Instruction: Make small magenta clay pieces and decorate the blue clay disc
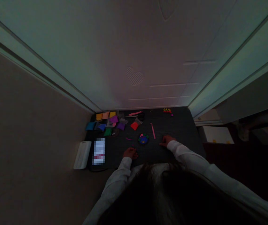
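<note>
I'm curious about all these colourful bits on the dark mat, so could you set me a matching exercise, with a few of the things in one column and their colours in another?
Things:
1. Long stick
2. Square packet
3. Oblong object at the mat's left edge
4. Round lump

Colours:
A. White
B. Blue and green
C. Pink
D. Red

Right pairs: 1-C, 2-D, 3-A, 4-B.
</note>
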`<state>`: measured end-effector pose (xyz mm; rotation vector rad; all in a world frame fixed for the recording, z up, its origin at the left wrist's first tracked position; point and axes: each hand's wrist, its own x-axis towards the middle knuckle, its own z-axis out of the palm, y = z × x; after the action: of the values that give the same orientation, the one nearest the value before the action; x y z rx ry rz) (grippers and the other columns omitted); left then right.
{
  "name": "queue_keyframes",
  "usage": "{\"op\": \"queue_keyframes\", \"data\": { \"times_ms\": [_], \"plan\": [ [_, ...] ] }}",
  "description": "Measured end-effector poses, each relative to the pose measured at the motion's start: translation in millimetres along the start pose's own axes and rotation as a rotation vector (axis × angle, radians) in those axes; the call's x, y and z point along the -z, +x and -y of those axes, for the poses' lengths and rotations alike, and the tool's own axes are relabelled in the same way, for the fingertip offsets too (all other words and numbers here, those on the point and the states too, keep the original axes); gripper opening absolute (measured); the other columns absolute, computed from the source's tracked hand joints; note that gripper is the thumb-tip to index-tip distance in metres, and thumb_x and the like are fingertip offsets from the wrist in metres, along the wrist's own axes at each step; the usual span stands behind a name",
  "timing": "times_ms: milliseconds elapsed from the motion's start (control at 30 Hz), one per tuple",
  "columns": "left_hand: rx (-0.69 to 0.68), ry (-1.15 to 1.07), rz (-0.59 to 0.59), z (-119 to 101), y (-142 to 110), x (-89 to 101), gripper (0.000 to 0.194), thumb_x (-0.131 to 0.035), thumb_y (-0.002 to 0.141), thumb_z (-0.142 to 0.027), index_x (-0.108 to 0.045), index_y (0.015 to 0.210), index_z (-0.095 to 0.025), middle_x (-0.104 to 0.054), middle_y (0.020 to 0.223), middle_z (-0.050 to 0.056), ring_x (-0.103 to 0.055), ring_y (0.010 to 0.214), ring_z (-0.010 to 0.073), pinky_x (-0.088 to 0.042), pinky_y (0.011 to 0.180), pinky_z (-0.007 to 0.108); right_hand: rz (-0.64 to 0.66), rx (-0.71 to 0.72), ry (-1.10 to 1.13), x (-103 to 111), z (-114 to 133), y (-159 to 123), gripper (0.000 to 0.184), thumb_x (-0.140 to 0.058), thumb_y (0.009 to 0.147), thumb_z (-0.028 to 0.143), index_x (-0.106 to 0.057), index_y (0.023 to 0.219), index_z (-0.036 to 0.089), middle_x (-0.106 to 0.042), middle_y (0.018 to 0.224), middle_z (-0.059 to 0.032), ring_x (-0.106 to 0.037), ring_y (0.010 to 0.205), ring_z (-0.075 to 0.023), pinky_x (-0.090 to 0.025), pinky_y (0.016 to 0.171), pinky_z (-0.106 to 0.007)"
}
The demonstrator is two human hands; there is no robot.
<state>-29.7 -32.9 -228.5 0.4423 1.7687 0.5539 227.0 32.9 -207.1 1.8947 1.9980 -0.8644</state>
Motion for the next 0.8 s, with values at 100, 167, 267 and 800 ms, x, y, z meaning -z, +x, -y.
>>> {"op": "queue_keyframes", "data": {
  "times_ms": [100, 167, 267, 800],
  "plan": [
    [0.000, 0.005, -0.002, -0.7, -1.0, 0.0, 0.013, -0.050, 0.066, -0.025, -0.044, 0.070, -0.015, -0.050, 0.040, -0.003, -0.052, 0.036, 0.0105, -0.043, 0.039, 0.022, 0.000, -0.027, -0.002, -1.3, 2.7, 2.6, 0.045, -0.046, 0.053, 0.060, -0.050, 0.075, 0.021, -0.049, 0.087, -0.0041, -0.047, 0.081, -0.0188, -0.032, 0.067, -0.032],
    [0.000, 0.009, -0.005, -1.1, -1.7, 0.0, 0.013, -0.051, 0.065, -0.025, -0.044, 0.070, -0.015, -0.051, 0.041, -0.003, -0.052, 0.036, 0.0105, -0.044, 0.040, 0.022, 0.001, -0.037, 0.000, -1.4, 3.3, 3.8, 0.044, -0.041, 0.057, 0.060, -0.051, 0.075, 0.021, -0.049, 0.086, -0.0042, -0.047, 0.079, -0.0186, -0.032, 0.066, -0.033],
    [0.003, 0.014, -0.015, -1.5, -2.6, 0.0, 0.016, -0.053, 0.064, -0.027, -0.045, 0.070, -0.015, -0.051, 0.041, -0.003, -0.053, 0.038, 0.0109, -0.044, 0.040, 0.022, 0.010, -0.028, 0.005, 0.0, 1.6, 2.4, 0.039, -0.039, 0.062, 0.057, -0.051, 0.074, 0.022, -0.049, 0.086, -0.0029, -0.047, 0.078, -0.0164, -0.032, 0.066, -0.031],
    [-0.002, -0.017, 0.020, 4.1, 5.1, 0.6, 0.012, -0.049, 0.067, -0.024, -0.041, 0.069, -0.015, -0.049, 0.040, -0.004, -0.052, 0.035, 0.0104, -0.043, 0.038, 0.021, 0.006, 0.014, -0.007, 0.1, -1.8, -1.3, 0.035, -0.048, 0.057, 0.053, -0.051, 0.074, 0.023, -0.048, 0.088, -0.0013, -0.046, 0.082, -0.0154, -0.031, 0.067, -0.028]
  ]
}}
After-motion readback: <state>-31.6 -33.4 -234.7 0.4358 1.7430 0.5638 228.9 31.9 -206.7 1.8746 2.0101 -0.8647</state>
